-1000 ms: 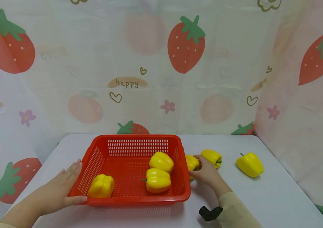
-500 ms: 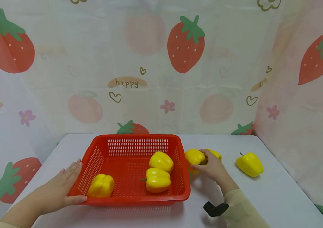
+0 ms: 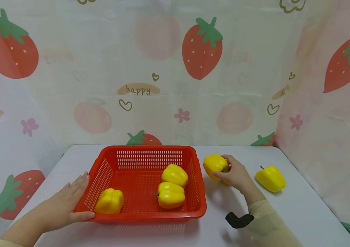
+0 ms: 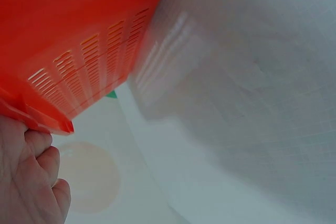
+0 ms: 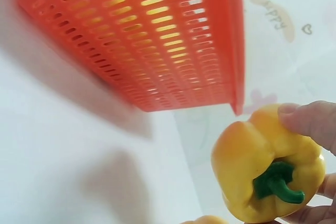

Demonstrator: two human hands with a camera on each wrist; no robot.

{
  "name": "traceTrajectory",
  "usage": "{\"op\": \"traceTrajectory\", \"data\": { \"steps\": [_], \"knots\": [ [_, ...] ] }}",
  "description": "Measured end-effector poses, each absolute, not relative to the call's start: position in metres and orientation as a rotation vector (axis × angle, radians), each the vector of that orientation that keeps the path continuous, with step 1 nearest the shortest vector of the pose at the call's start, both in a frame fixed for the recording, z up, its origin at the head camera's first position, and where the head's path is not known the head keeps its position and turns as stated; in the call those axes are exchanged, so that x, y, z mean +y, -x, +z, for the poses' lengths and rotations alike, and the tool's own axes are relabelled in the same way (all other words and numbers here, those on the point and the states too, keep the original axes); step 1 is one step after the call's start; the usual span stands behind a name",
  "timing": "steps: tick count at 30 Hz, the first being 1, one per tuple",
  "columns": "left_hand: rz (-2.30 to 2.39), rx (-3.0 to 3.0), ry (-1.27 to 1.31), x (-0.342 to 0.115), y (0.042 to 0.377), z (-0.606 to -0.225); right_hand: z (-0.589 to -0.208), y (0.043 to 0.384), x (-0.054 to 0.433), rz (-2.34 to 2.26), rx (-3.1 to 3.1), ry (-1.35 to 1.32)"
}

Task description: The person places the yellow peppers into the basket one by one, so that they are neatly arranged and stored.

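In the head view my right hand grips a yellow bell pepper just right of the red basket. The right wrist view shows this pepper's green stem facing the camera, with the thumb on its top and fingers below. A second pepper is mostly hidden behind it and the hand. My left hand rests at the basket's front left corner, fingers straight along the side and thumb on the front rim. Inside the basket lie one pepper at left and two, a rear pepper and front pepper, at right.
Another yellow pepper lies on the white table at the right. A strawberry-printed curtain hangs behind and along both sides. A black strap sticks out from the right wrist.
The right hand has moved right and slightly up with its pepper, away from the basket wall, now covering most of the pepper behind. The left hand and basket have stayed in place.
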State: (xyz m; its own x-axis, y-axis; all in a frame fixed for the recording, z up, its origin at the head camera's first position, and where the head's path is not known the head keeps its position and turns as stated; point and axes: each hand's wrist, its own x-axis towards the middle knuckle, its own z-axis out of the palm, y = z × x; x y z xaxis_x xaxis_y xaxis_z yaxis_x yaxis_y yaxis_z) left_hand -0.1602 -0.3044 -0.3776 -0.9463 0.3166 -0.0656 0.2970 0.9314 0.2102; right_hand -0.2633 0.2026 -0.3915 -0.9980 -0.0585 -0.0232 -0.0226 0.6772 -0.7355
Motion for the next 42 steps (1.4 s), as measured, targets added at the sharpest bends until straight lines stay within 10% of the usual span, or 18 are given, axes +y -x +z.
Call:
{"op": "traceTrajectory", "data": {
  "steps": [42],
  "knots": [
    [0.304,3.008,-0.472,-0.303,0.159,-0.376,-0.331,0.276,0.180,-1.258,2.867,0.316]
  ]
}}
